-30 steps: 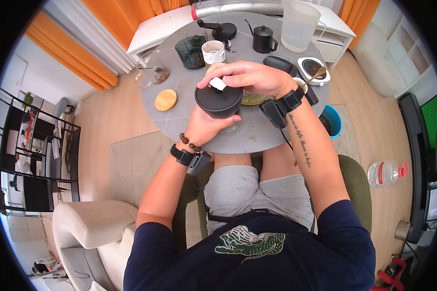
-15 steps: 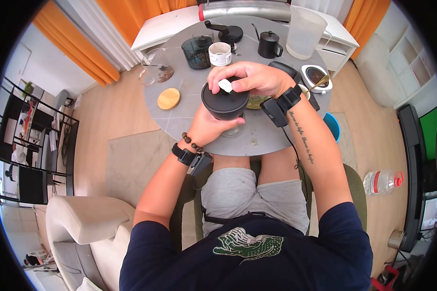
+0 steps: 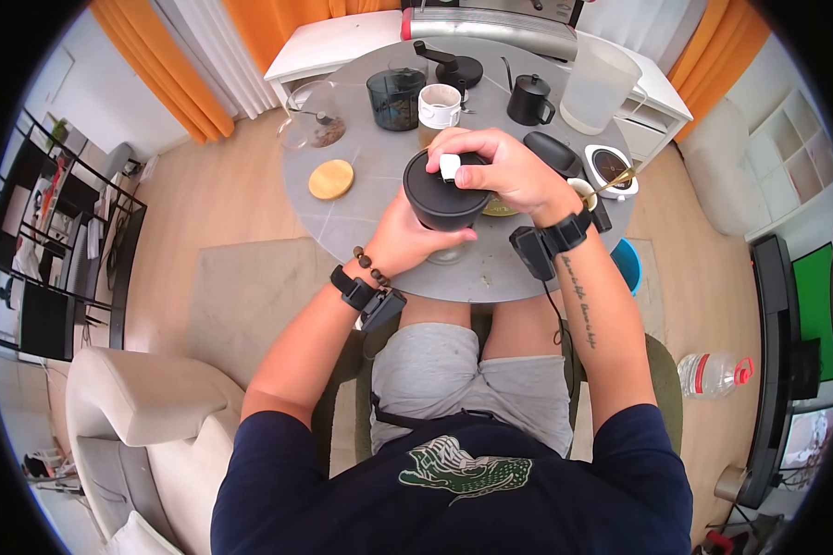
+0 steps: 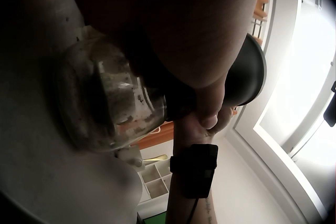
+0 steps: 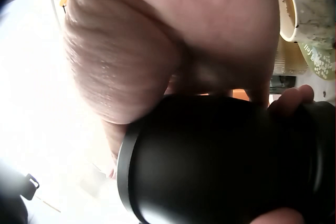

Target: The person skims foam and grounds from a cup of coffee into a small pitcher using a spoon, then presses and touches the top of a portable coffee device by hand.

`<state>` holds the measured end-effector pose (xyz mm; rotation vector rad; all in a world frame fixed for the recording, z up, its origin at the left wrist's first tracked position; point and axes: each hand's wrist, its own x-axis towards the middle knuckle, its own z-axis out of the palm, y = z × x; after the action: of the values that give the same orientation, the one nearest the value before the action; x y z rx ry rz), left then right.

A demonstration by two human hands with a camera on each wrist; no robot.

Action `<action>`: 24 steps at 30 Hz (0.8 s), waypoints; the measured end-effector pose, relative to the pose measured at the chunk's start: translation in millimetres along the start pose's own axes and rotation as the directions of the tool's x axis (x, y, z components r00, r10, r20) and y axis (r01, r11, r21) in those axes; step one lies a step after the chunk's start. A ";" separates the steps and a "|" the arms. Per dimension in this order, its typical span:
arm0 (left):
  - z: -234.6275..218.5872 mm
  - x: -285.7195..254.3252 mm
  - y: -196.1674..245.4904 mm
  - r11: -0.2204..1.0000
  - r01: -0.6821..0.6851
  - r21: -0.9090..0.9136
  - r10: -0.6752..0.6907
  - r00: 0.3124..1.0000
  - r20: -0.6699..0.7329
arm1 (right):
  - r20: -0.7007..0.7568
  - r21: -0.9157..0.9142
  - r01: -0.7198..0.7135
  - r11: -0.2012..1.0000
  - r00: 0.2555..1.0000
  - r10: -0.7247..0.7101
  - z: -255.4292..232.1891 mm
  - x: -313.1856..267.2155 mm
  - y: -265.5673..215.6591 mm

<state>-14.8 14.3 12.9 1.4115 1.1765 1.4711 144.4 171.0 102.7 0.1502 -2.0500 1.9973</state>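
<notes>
A black round-topped device (image 3: 446, 205) with a small white piece (image 3: 450, 166) on its lid stands over the near part of the table. The left hand (image 3: 415, 236) grips its body from below and the left, thumb toward the front. Across the top lies the right hand (image 3: 514, 174), its fingers and thumb curled round the lid beside the white piece. A clear glass base (image 4: 107, 98) shows under the left hand in the left wrist view. In the right wrist view the black body (image 5: 210, 161) fills the lower part, with left fingertips (image 5: 294, 99) on it.
Around the grey table (image 3: 342, 227) stand a wooden lid (image 3: 330, 179), a dark container (image 3: 395, 100), a white cup (image 3: 439, 107), a black kettle (image 3: 529, 100), a clear pitcher (image 3: 597, 85) and a white scale (image 3: 611, 170). A glass vessel (image 3: 327, 129) is at the left.
The view has shifted, so the table and both hands appear further right. The right hand's fingers have changed position slightly around the white piece; the left hand keeps its grip.
</notes>
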 end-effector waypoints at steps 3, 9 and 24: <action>1.5 0.3 -0.7 1.000 -0.017 -0.006 0.017 1.000 -0.007 | -0.122 -0.093 -0.008 0.996 0.992 -0.004 12.5 -5.1 -6.3; 3.1 0.5 -1.8 0.999 -0.048 0.002 0.048 0.998 -0.043 | -0.369 -0.233 -0.066 0.970 0.929 -0.025 40.9 -12.9 -20.4; 6.6 2.4 6.2 0.999 -0.017 0.043 0.020 0.997 -0.073 | -0.501 -0.826 -0.196 0.529 0.684 -0.530 76.2 -5.7 -22.8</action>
<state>-8.0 15.5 19.2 1.4113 1.2498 1.5305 146.4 93.7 122.4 -0.5213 -2.0170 0.5182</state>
